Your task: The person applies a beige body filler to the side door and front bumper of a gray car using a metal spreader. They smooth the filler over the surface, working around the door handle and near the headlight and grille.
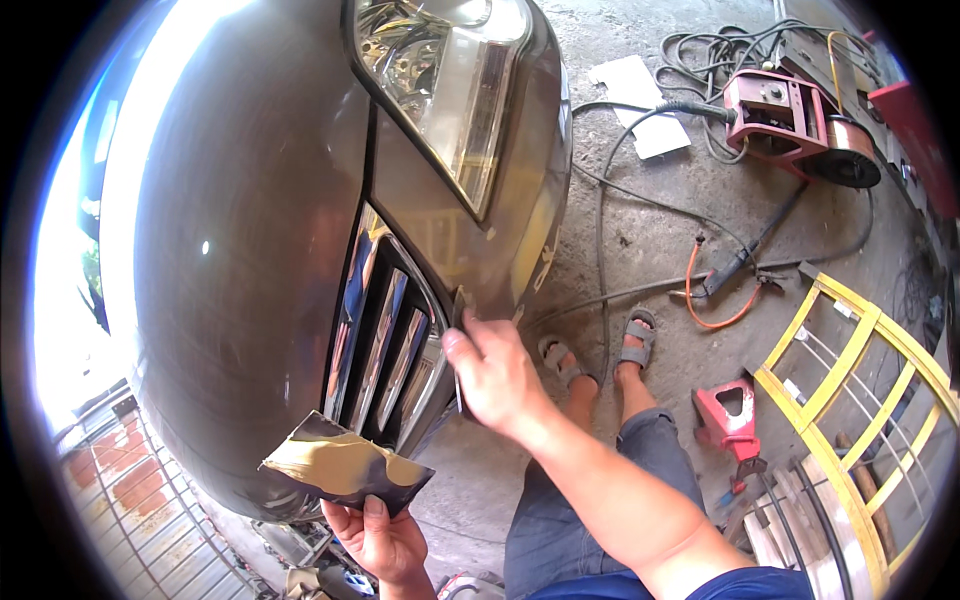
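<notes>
My left hand (380, 543) pinches the lower edge of a thin dark board (385, 484), held in front of the lower grille. A smear of yellow filler paste (318, 457) covers much of its upper face. In my right hand (497, 375) is a thin, flat putty spreader (459, 303), seen nearly edge-on and partly hidden by the fingers. Its tip lies against the grey-brown bumper (420, 215), just right of the chrome-slatted grille (385, 330). Yellowish filler patches (540, 232) show on the bumper corner below the headlight (450, 110).
On the concrete floor at right are a red wire-feed welder (775, 110) with a wire spool, tangled cables (605, 200) and a welding torch (735, 268). A red jack stand (728, 415) stands by my legs, near a yellow metal frame (850, 400). White paper (640, 105) lies beyond.
</notes>
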A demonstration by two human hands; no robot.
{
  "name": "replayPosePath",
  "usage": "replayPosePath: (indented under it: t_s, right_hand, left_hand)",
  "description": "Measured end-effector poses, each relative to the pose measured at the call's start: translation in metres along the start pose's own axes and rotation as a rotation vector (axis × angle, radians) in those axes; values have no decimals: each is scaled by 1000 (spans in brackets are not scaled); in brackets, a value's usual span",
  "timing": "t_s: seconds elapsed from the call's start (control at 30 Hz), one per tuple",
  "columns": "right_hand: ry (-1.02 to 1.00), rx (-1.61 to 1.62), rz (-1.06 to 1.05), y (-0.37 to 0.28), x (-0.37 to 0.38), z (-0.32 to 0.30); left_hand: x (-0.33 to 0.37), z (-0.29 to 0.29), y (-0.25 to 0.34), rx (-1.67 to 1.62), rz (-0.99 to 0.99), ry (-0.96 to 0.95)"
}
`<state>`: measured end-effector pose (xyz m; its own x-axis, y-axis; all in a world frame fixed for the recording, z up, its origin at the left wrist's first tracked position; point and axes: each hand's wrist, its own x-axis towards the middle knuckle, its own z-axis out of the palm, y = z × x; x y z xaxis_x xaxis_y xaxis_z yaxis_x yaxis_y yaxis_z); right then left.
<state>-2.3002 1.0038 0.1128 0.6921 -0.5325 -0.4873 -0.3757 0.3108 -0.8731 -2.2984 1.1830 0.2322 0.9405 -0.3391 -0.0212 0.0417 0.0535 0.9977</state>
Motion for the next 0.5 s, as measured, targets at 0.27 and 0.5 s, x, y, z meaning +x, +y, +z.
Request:
replayPosePath:
  t_s: [0.27,0.5]
  right_hand:
    - [12,48,-8,21,-7,-19]
    - [164,-112,-44,0,-11,20]
  left_hand:
    - [29,-12,1,-50,-35,-105]
    - [54,-21,-4,-50,-66,-152]
